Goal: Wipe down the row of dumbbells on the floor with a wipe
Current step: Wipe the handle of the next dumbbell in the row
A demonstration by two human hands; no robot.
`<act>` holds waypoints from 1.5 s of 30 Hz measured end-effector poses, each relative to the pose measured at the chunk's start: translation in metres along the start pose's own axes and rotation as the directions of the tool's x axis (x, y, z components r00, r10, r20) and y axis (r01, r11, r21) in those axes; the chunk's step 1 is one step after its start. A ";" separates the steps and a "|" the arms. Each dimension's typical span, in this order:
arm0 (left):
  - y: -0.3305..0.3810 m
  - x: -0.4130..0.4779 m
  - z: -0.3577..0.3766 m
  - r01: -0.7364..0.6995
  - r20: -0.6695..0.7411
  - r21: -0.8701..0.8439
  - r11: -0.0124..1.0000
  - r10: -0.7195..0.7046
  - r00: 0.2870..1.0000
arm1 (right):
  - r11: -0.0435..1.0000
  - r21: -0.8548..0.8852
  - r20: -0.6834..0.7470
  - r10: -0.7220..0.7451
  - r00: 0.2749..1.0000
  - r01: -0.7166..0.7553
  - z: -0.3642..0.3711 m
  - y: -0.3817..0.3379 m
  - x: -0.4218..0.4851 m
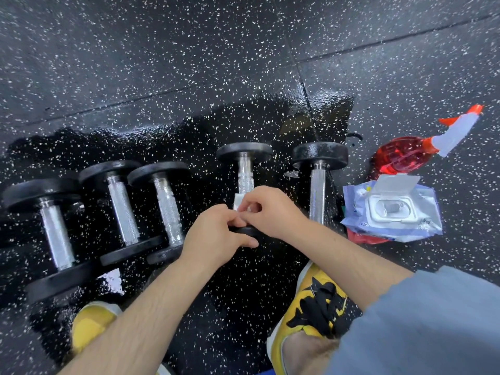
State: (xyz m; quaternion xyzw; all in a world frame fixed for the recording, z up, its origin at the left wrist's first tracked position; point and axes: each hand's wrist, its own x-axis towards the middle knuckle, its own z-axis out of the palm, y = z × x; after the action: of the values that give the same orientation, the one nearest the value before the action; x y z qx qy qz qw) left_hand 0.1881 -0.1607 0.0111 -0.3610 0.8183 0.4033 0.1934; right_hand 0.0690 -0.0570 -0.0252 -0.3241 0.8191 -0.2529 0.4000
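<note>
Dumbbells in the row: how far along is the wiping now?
Done: the wipes pack is open, and the floor around the row is wet. In hand: the right hand holds a wipe on the fourth dumbbell from the left, the left hand beside it. Left: which of the five are clean cannot be told.

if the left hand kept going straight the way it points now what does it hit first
Most likely the right hand: the left hand, gripping the near end of the dumbbell, points up and right, and their fingers meet at the wipe. Depth is unclear.
</note>
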 end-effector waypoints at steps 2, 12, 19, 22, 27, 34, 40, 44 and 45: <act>0.001 0.000 0.001 -0.001 -0.009 0.005 1.000 0.001 1.000 | 0.989 -0.140 -0.039 -0.044 0.998 0.038 0.003 -0.008 0.013; 0.000 -0.001 -0.002 0.004 -0.006 -0.016 1.000 -0.004 1.000 | 0.981 0.137 -0.256 0.171 0.951 -0.140 0.004 0.007 0.007; -0.002 0.000 -0.001 -0.004 -0.012 -0.021 1.000 0.004 1.000 | 0.932 0.328 -0.211 0.232 0.950 -0.155 0.002 0.008 0.011; -0.005 -0.001 0.000 -0.053 -0.011 0.020 0.998 0.053 0.999 | 0.925 0.335 -0.255 0.272 0.928 -0.179 0.006 0.003 0.017; -0.022 -0.008 0.004 -0.268 -0.013 0.120 0.956 0.271 0.962 | 0.914 0.272 -0.237 0.367 0.900 -0.301 0.013 -0.007 0.020; -0.046 0.005 0.000 -0.450 0.074 0.494 0.744 0.480 0.874 | 0.933 0.060 -0.229 0.360 0.905 -0.356 0.011 -0.014 0.027; -0.045 0.008 0.006 -0.292 0.028 0.488 0.823 0.320 0.947 | 0.912 0.172 -0.180 0.402 0.898 -0.373 0.004 -0.007 0.031; -0.049 0.005 0.010 -0.383 0.052 0.414 0.826 0.398 0.916 | 0.833 0.415 -0.105 0.444 0.890 -0.367 0.002 0.004 0.032; -0.050 0.004 0.010 -0.401 0.048 0.401 0.824 0.419 0.907 | 0.785 0.512 -0.063 0.438 0.897 -0.347 0.002 0.007 0.033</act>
State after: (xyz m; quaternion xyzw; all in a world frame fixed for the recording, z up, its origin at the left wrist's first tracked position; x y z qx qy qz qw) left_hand 0.2230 -0.1746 -0.0229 -0.1378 0.9455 0.2510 0.1549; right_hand 0.0527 -0.0768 -0.0468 -0.0103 0.8099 -0.3903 0.4377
